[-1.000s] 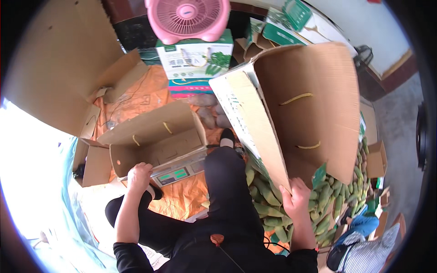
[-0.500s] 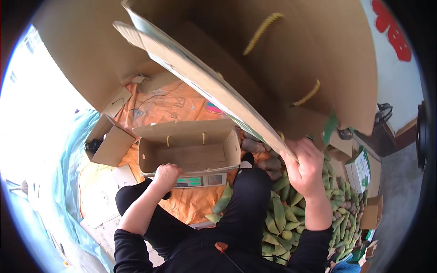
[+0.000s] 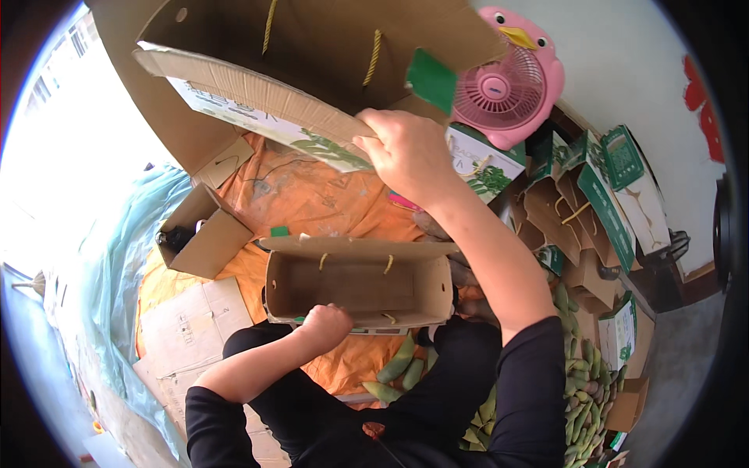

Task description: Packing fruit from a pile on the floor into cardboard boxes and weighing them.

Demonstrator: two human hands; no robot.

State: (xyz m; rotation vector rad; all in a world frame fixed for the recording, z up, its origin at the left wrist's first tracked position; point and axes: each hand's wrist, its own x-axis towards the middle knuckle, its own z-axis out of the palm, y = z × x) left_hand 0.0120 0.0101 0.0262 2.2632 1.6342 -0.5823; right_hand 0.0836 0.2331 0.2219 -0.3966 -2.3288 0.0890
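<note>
My right hand (image 3: 406, 152) grips the edge of a big flat cardboard box (image 3: 312, 70) with yellow cord handles, held up high in front of me. My left hand (image 3: 326, 326) is closed on the near wall of an open, empty brown box (image 3: 355, 282) that rests on the orange sheet (image 3: 312, 195) between my knees. Under that box's near edge a scale is partly hidden. Green mangoes (image 3: 398, 366) lie beside my leg.
A pink fan (image 3: 507, 90) stands at the back right beside printed green-and-white cartons (image 3: 616, 179). A small open box (image 3: 204, 234) lies to the left. Flattened cardboard (image 3: 187, 327) covers the floor at lower left. A heap of mangoes (image 3: 585, 390) fills the right.
My right hand has swung the big cardboard box up and to the left, from beside me to overhead. My view has turned toward the fan. The left hand stays on the open box.
</note>
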